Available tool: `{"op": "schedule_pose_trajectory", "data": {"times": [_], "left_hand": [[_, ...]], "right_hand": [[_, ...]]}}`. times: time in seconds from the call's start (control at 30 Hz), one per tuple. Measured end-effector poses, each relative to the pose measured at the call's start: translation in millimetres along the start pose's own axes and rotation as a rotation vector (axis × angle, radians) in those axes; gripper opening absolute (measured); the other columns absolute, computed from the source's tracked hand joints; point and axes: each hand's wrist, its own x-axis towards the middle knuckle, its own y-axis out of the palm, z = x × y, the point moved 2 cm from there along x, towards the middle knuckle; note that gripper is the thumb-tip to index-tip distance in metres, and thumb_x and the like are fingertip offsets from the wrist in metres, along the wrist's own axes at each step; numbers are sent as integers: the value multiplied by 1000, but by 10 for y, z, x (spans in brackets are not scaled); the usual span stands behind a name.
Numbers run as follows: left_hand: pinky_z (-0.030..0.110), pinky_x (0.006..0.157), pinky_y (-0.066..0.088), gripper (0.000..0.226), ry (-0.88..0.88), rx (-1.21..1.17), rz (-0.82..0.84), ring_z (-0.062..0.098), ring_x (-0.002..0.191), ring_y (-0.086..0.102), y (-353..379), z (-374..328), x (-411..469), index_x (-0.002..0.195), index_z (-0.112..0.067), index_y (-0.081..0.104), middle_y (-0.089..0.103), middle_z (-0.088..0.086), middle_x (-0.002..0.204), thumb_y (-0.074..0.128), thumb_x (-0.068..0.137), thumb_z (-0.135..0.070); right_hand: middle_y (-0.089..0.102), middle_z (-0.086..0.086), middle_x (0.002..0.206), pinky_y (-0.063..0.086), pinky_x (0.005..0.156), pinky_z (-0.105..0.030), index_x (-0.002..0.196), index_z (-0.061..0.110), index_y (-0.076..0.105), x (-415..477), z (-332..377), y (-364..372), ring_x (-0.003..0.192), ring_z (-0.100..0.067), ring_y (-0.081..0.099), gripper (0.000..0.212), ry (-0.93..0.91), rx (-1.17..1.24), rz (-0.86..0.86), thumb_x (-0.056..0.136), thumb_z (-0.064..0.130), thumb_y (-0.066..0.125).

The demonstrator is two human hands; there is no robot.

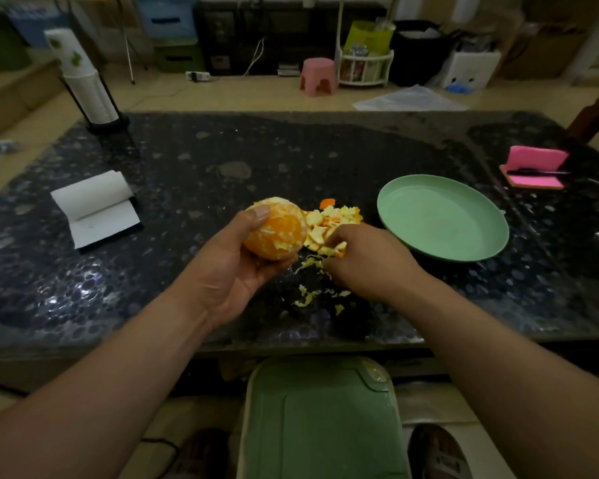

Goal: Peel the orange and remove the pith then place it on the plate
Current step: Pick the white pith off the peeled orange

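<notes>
Head view of a dark, speckled stone tabletop (222, 160) with both bare forearms reaching in from 6 o'clock. The left hand (232, 271), palm up, grips a largely peeled round orange (277, 233) just left of the table's centre; the fingers cup it from below and the thumb presses on its upper left side. The fruit is held above the table surface, and pale pith patches show on its flesh. The right hand (363, 261), palm down at 3 o'clock of the orange, rests with curled fingers on a heap of orange-and-white peel pieces (329, 223). Its fingertips are hidden among the pieces, so whether they pinch one cannot be told. Small yellowish pith scraps (308, 299) lie scattered on the stone at 6 o'clock of the heap, between the two wrists. A round, pale green plastic plate (443, 216) sits just beside the heap at 3 o'clock, with nothing on it. A white paper notepad (94, 205) with its top sheet curled back lies well apart at 9 o'clock of the orange. A tall stack of white paper cups (83, 81) in a black stand occupies the table's 11 o'clock corner. A pink sticky-note pad (536, 165) bearing a dark pen (533, 172) lies at 2 o'clock, near the right edge.
</notes>
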Motion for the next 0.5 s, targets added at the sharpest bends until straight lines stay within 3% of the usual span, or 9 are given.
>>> {"op": "schedule_pose_trajectory", "data": {"times": [0.1,0.2,0.3,0.4,0.5], "left_hand": [[42,94,63,49,-10,-4,28,28,115,72,-9,17,22,128,-16,69,76,11,126,75,82,-32],[45,100,61,54,-21,-17,53,32,125,69,-9,39,39,134,-12,66,72,15,135,72,83,-30],[46,102,60,59,-37,-15,62,35,132,64,-6,67,64,138,-10,62,69,17,139,71,83,-28],[45,104,59,60,-47,7,82,35,133,63,-6,95,88,140,-9,61,69,17,140,70,84,-27],[50,113,52,60,-21,80,101,36,136,61,-7,112,119,141,-9,60,68,17,141,70,85,-27]], "right_hand": [[66,1,135,57,93,-43,147,40,52,-29,-18,-8,120,-24,63,61,-34,45,0,90,24,70],[74,6,111,58,84,-39,116,33,75,-41,-51,-52,107,-21,69,22,-50,38,-64,95,32,68],[71,7,122,56,93,-42,120,36,73,-73,-58,-72,114,-19,64,31,-83,81,-101,92,24,70],[72,18,99,51,78,-29,100,33,74,-118,-27,-125,92,-1,65,3,-166,294,-186,97,32,73],[72,17,94,54,79,-24,100,32,74,-195,17,-198,91,1,66,5,-242,407,-268,96,34,76]]}}
